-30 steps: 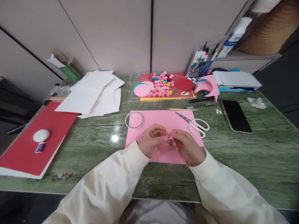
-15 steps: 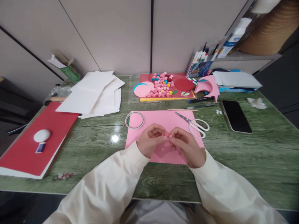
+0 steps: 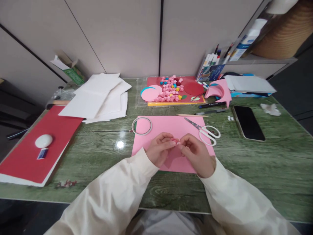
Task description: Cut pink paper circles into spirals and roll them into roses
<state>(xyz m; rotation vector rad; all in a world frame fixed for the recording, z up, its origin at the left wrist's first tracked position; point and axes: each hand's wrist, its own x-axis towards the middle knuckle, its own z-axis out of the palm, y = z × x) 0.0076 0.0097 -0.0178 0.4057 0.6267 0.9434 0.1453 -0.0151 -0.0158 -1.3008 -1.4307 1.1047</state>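
Note:
Over a pink sheet of paper (image 3: 168, 125), my left hand (image 3: 160, 148) pinches a small curled pink paper piece (image 3: 174, 140). My right hand (image 3: 195, 153) closes thumb and forefinger on the right side of the same piece. Its exact shape is partly hidden by the fingers. White-handled scissors (image 3: 206, 133) lie partly on the sheet's right edge, blades pointing to the back left. A roll of tape (image 3: 142, 126) rests on the sheet's back left corner. Behind the sheet is a thin pointed wooden stick (image 3: 192, 115).
Many pink, blue and yellow paper balls (image 3: 170, 93) lie on a red sheet at the back. White papers (image 3: 97, 98) and a red board (image 3: 41, 143) are at left. A phone (image 3: 248, 122), pens (image 3: 212, 105) and a pink paper scrap (image 3: 226, 91) lie at right.
My right hand's fingertips have shifted slightly on the pink piece, and more of its curled shape shows. The left hand keeps its pinch. The view has moved a little.

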